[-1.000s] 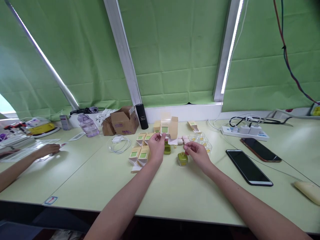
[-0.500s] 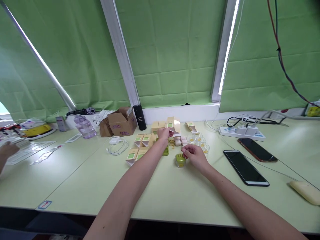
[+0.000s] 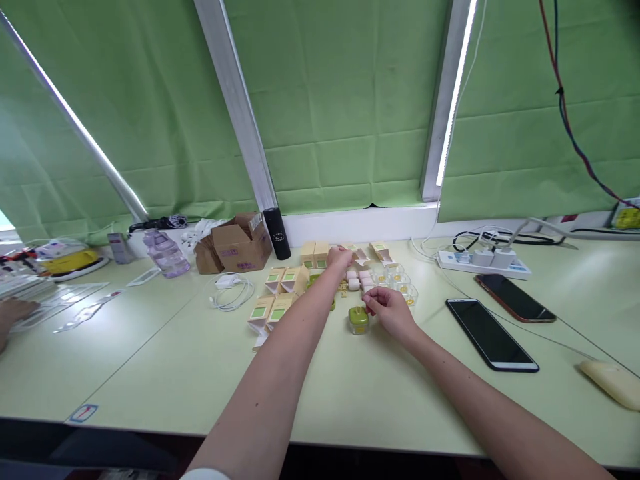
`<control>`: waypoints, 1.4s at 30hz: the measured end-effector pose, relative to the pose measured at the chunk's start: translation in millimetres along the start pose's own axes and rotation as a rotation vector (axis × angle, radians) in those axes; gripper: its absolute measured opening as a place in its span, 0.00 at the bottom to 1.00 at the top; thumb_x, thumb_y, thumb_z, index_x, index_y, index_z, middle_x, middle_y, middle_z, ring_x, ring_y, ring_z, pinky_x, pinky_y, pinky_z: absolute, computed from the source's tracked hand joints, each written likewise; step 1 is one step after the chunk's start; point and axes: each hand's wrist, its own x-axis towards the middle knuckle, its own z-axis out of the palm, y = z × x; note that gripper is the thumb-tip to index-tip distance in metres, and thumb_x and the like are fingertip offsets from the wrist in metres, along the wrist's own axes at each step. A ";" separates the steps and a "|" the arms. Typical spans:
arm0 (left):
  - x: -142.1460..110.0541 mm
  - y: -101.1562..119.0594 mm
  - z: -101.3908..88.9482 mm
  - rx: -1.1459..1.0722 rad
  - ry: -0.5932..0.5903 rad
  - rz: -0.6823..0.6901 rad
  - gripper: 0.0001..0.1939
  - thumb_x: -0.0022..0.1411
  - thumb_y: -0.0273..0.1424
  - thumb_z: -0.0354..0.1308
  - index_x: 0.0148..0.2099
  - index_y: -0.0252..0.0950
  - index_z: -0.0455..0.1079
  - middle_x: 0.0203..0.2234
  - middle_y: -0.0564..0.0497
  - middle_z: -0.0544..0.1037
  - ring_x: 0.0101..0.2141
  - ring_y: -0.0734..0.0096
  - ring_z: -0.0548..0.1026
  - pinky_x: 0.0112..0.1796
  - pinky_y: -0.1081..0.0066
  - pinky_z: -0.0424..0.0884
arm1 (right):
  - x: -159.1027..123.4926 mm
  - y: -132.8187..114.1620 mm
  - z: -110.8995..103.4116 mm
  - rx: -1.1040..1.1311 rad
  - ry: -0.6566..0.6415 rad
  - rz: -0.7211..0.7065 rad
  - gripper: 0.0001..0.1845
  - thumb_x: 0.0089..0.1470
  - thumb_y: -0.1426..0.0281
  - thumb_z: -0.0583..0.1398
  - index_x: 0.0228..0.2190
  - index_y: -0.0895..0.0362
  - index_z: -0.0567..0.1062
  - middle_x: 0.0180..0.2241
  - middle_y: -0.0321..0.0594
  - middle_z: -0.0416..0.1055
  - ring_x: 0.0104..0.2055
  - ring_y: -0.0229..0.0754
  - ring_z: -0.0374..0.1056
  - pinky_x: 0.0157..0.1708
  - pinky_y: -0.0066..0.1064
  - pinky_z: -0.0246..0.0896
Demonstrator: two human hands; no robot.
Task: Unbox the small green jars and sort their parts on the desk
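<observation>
My left hand (image 3: 340, 257) reaches to the back of the table, its fingers closed at the edge of a small cream carton (image 3: 359, 255); the fingertips are partly hidden. Another open carton (image 3: 381, 253) lies to its right. My right hand (image 3: 387, 308) is near me, thumb and finger pinched together, beside a small clear jar with a green lid (image 3: 359, 320). What the pinch holds, if anything, I cannot make out. Between the hands sit several pale pink pieces (image 3: 354, 284) and small yellow bits (image 3: 343, 293). Several clear containers with yellow inside (image 3: 409, 294) stand to the right.
Several cream cartons with green squares (image 3: 279, 308) stand left of my left forearm. Behind are a cardboard box (image 3: 243, 247), a black bottle (image 3: 277, 233) and a purple bottle (image 3: 167, 255). Two phones (image 3: 493, 335) and a power strip (image 3: 483, 264) lie right. Another person's hand (image 3: 15, 312) is far left.
My left hand has moved right and slightly back, and the cream carton went with it, now lower beside the other open one. My right hand stays beside the jar.
</observation>
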 end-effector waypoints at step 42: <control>-13.6 11.3 38.4 0.801 -0.287 0.291 0.27 0.47 0.29 0.66 0.53 0.41 0.75 0.53 0.38 0.79 0.61 0.39 0.67 0.57 0.51 0.61 | 0.3 -0.8 -0.1 -0.051 0.019 -0.036 0.14 0.52 0.56 0.63 0.27 0.54 0.75 0.23 0.38 0.73 0.27 0.44 0.69 0.32 0.35 0.61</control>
